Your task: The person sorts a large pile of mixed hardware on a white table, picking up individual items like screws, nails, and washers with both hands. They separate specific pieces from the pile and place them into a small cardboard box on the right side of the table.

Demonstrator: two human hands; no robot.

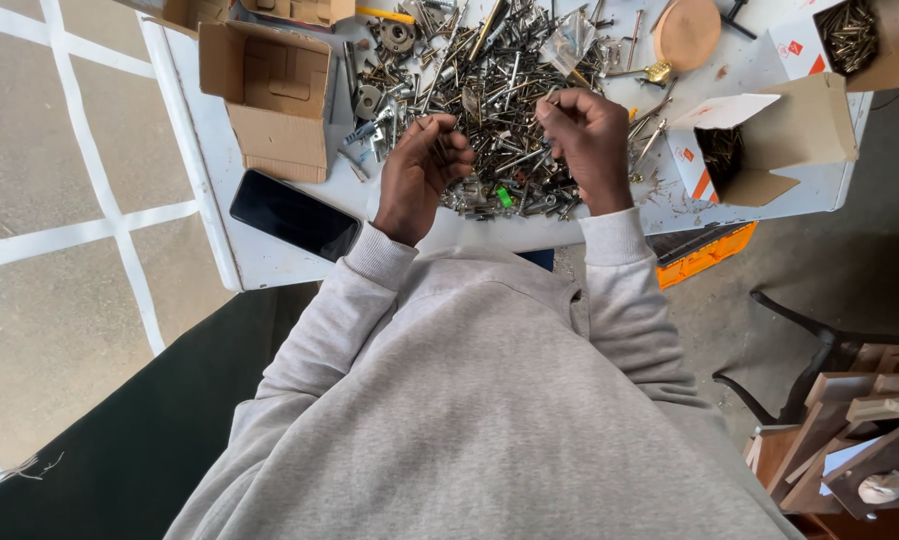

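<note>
Metal screws point(490, 90), left hand point(420, 175), right hand point(590, 145)

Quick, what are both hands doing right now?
Left hand: fingers curled over the pile of screws; holding unclear.
Right hand: fingers curled shut; contents hidden.

Bare tabletop point(490, 232) lies open along the near edge; the screw heap point(490, 90), cardboard box point(275, 100) and phone point(295, 214) crowd the rest.

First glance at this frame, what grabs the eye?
A sprawling heap of mixed metal screws and bolts covers the middle of the white table. The left hand and right hand hover curled over it. A black smartphone lies at the table's near-left edge beside an open cardboard box.
</note>
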